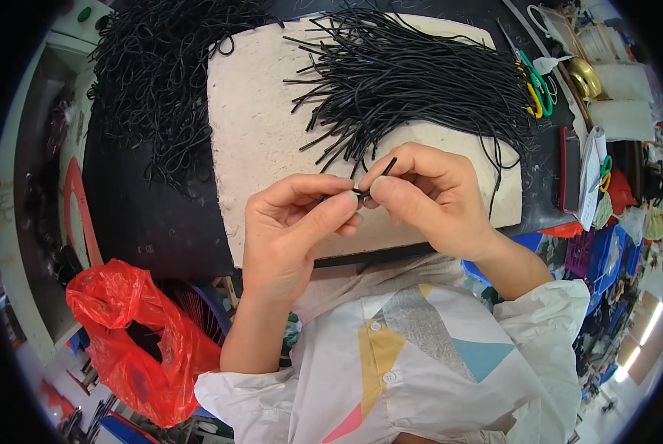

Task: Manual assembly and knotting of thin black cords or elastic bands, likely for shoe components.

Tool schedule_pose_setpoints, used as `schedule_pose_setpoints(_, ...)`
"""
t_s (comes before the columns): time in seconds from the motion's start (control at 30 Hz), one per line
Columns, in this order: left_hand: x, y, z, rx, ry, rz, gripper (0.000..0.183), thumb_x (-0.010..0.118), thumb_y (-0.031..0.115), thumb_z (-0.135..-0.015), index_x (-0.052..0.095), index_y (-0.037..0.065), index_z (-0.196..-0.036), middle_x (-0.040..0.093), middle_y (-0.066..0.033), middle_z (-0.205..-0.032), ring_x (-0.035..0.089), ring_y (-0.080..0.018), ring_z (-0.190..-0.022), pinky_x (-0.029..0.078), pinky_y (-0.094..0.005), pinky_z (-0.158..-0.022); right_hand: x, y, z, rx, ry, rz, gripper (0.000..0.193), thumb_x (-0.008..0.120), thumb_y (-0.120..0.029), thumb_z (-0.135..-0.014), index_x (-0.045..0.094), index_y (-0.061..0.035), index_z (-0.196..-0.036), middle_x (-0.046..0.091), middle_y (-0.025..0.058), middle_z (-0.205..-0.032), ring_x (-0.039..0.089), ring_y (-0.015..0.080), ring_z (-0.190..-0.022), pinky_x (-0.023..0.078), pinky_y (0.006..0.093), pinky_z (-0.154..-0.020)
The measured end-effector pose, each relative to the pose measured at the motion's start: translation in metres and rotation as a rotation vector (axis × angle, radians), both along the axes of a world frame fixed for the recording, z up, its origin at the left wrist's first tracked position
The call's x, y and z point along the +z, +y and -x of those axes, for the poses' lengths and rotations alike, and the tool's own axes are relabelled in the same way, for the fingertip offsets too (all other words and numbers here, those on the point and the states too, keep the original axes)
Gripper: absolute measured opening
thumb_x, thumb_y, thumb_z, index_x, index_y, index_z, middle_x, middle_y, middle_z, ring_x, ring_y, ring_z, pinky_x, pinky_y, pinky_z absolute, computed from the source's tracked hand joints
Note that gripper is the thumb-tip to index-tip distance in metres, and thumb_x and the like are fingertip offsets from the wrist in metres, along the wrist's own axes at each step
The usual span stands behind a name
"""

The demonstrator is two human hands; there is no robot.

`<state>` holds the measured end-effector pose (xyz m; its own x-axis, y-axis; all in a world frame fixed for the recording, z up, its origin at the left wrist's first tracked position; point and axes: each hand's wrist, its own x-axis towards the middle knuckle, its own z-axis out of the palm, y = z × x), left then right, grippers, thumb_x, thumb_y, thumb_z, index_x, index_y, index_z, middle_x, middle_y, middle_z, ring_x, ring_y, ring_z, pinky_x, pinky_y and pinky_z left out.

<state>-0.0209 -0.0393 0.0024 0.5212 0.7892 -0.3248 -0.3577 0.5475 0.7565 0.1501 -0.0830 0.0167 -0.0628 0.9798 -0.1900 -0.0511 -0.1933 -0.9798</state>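
My left hand [290,226] and my right hand [424,192] meet over the front of a pale board [261,126]. Both pinch one short black cord [376,179] between thumb and fingertips; its free end sticks up past my right forefinger. Just beyond my hands lies a loose heap of straight black cords [413,81] spread across the board. A second heap of looped black cords [161,74] lies at the board's left, on the dark table [146,222].
Green- and yellow-handled scissors [536,89] lie at the table's right. A red plastic bag [135,340] hangs open below the table's left front. Blue crates [605,259] and mixed clutter fill the right side.
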Motion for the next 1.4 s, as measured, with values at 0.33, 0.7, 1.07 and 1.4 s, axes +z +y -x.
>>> schedule_pose_setpoints(0.33,0.007,-0.009,-0.001,0.089,0.215,-0.238,0.017,0.058,-0.009,-0.073,0.061,-0.008,-0.090,0.063,-0.0170,-0.076,0.063,-0.0183,-0.062,0.052,-0.0245,-0.057,-0.002,-0.003,0.005,-0.132,-0.027,-0.092,0.013,0.054,-0.009,-0.084,0.058,0.0022,-0.080,0.056,0.0010,-0.067,0.050,0.0024,-0.061,0.039,0.0168,-0.052)
schedule_pose_setpoints(0.7,0.008,-0.011,0.003,0.146,0.184,-0.259,0.012,0.061,-0.006,-0.074,0.059,-0.007,-0.087,0.063,-0.0135,-0.078,0.062,-0.0157,-0.069,0.051,-0.0229,-0.063,0.004,-0.002,-0.004,-0.005,-0.342,-0.231,0.007,0.061,-0.008,-0.079,0.060,-0.0007,-0.078,0.058,0.0044,-0.067,0.052,0.0063,-0.061,0.040,0.0201,-0.053)
schedule_pose_setpoints(1.07,-0.008,-0.016,-0.013,0.287,0.136,-0.202,0.013,0.058,-0.005,-0.078,0.057,-0.005,-0.091,0.062,-0.0126,-0.080,0.062,-0.0153,-0.069,0.050,-0.0215,-0.061,0.008,-0.001,-0.006,-0.011,0.380,0.212,0.009,0.065,-0.004,-0.076,0.057,-0.0026,-0.080,0.060,0.0050,-0.073,0.057,0.0088,-0.063,0.045,0.0220,-0.053)
schedule_pose_setpoints(1.4,-0.016,-0.023,-0.012,0.204,0.272,-0.543,0.015,0.059,-0.009,-0.076,0.060,-0.007,-0.091,0.061,-0.0112,-0.082,0.060,-0.0131,-0.070,0.049,-0.0203,-0.062,-0.015,-0.005,0.013,-0.305,0.445,0.068,0.015,0.064,0.000,-0.075,0.051,-0.0039,-0.081,0.060,0.0063,-0.078,0.059,0.0105,-0.067,0.048,0.0208,-0.063)
